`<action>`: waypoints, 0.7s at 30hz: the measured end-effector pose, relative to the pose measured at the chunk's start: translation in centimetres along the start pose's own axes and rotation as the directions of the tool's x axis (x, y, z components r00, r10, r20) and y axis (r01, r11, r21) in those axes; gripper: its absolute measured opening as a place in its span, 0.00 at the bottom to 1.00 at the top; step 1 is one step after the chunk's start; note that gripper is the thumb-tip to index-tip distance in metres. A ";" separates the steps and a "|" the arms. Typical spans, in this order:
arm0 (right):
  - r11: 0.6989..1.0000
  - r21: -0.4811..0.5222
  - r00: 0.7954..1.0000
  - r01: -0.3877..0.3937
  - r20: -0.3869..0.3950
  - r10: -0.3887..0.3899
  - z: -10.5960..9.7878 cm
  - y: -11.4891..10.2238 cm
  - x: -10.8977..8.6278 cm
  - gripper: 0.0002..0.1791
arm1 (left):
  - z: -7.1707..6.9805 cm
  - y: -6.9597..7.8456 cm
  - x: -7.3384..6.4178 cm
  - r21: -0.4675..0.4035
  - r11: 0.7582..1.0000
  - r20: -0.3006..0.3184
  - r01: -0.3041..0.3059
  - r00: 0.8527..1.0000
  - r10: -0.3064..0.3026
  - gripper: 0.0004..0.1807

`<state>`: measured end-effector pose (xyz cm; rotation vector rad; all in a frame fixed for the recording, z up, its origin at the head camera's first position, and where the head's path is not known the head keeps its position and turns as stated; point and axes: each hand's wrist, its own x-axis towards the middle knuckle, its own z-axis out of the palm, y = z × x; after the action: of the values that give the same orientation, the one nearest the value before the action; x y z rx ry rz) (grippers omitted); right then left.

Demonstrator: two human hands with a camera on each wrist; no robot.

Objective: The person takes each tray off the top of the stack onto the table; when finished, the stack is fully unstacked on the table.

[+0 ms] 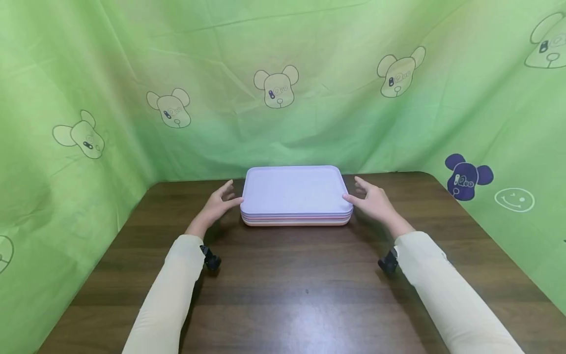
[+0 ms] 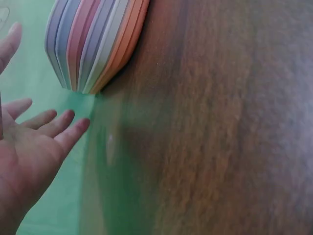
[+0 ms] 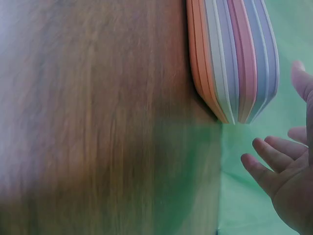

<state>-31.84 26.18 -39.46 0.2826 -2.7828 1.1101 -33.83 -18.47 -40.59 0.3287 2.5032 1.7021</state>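
Creased green fabric backdrop (image 1: 216, 142): spans the frame from left edge to right edge. Bears pale outlined heads with round ears (image 1: 277, 91), strung across the upper left, upper centre and upper right.

Dark brown wood-grain table (image 1: 300, 275): fills the lower part of the frame.

Cream cloth left sleeve (image 1: 163, 295): lower left. Small black wrist-worn device (image 1: 212, 259): just right of its cuff.

Left hand (image 1: 216, 204): left of centre. Spread, fingers parted; apart from the trays in the left wrist view.

Stack of rectangular, round-cornered trays, lavender on top (image 1: 294, 189): centre of the frame, flat on the table. Shows blue-grey, pink, lavender, pale green and orange rims below, orange lowest.

Right hand (image 1: 375, 201): right of centre. Likewise spread; apart from the trays in the right wrist view.

Second small black wrist-worn device (image 1: 389, 260), then cream cloth right sleeve (image 1: 451, 295): lower right.

Dark blue printed round-eared head (image 1: 464, 184), then white outlined smiling face (image 1: 514, 199): far right, on the backdrop.
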 end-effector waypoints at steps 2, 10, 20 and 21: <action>1.000 0.022 1.000 -0.011 0.006 0.011 0.2 0.1 0.2 0.46 | 0.1 -0.2 0.2 -0.078 0.997 0.019 0.007 1.000 -0.005 0.45; 0.986 0.144 0.995 -0.089 0.056 0.081 0.5 0.7 1.0 0.46 | 0.3 -0.9 0.8 -0.420 0.900 0.146 0.116 0.988 -0.059 0.42; 0.928 0.328 0.978 -0.175 0.169 0.124 0.6 1.4 1.2 0.45 | 0.6 -1.4 1.0 -0.511 0.847 0.207 0.145 0.977 -0.042 0.42; 0.917 0.354 0.976 -0.185 0.175 0.129 0.6 1.5 1.2 0.44 | 0.7 -1.4 1.0 -0.514 0.845 0.209 0.147 0.977 -0.043 0.42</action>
<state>-33.36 26.65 -40.63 0.1854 -2.7417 1.7241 -34.84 -18.12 -42.05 0.2876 1.7867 2.1061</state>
